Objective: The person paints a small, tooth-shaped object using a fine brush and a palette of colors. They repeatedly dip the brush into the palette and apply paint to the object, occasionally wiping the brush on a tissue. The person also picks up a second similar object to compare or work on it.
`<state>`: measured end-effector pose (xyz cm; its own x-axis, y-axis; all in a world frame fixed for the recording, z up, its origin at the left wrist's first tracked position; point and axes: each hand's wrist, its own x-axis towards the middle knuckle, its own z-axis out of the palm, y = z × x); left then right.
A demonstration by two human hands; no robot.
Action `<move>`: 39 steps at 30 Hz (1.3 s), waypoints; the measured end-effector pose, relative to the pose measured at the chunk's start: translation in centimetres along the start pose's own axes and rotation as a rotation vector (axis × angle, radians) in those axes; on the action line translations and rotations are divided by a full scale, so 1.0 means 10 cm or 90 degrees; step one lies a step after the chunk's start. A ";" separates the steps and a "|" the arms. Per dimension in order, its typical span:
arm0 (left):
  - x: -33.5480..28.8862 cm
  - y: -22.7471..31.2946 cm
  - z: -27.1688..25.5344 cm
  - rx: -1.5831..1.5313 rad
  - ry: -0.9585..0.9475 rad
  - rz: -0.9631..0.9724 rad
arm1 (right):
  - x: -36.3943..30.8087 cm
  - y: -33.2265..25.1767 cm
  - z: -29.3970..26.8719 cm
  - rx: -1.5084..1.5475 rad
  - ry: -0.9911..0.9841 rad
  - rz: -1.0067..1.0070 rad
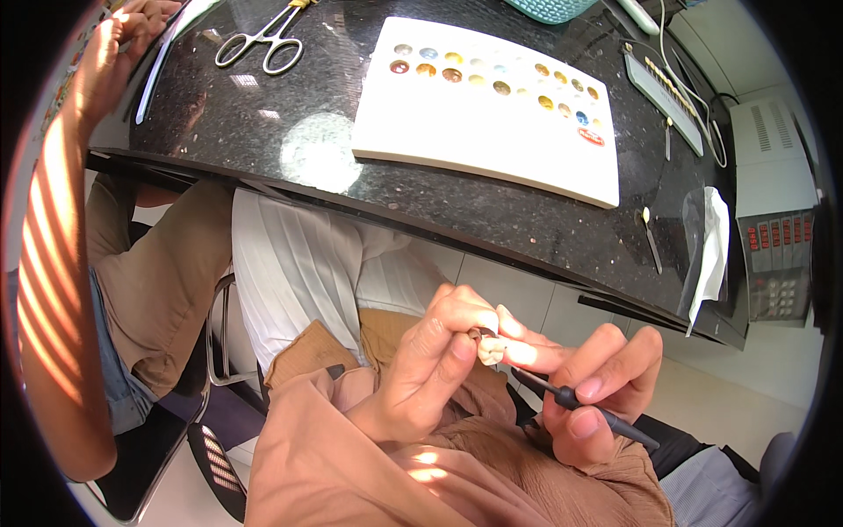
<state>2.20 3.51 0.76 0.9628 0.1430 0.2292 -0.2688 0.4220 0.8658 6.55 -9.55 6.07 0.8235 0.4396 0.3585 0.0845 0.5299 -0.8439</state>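
Observation:
In my left hand [430, 356], thumb and fingers pinch a small cream-coloured dental crown [492, 351]; a dark rim shows beside it at the fingertips. My right hand [606, 386] is closed around a slim tool with a dark handle [630, 429], which looks like a fine brush. Its thin front part points left toward the crown; whether the tip touches it I cannot tell. Both hands are close together over my lap, in front of the table edge. Beyond them on the black speckled table [237, 132] lies a white palette [474, 132] with several coloured wells.
Scissor-handled forceps [259, 44] lie at the far left. At the right are a tooth shade guide [663, 97], a small spatula [652, 241], white tissue [711, 255] and a machine with a keypad [777, 263]. Another person's arm [66, 290] rests along the left side.

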 end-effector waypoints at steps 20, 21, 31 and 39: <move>-0.02 -0.07 0.01 -0.017 0.074 0.071 | 0.01 0.14 0.02 -0.032 -0.039 -0.016; -0.01 -0.08 0.02 -0.039 0.078 0.072 | 0.02 0.15 0.02 -0.045 -0.049 -0.018; 0.05 -0.11 0.02 -0.028 0.087 0.151 | 0.04 0.16 0.05 -0.054 -0.090 -0.029; -0.03 -0.06 0.08 0.018 0.113 0.071 | 0.08 0.12 0.01 -0.188 -0.171 -0.058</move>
<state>2.06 2.53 0.49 0.9067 0.3443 0.2437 -0.3696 0.3698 0.8524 7.24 -8.48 5.33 0.6328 0.5953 0.4951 0.3398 0.3610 -0.8684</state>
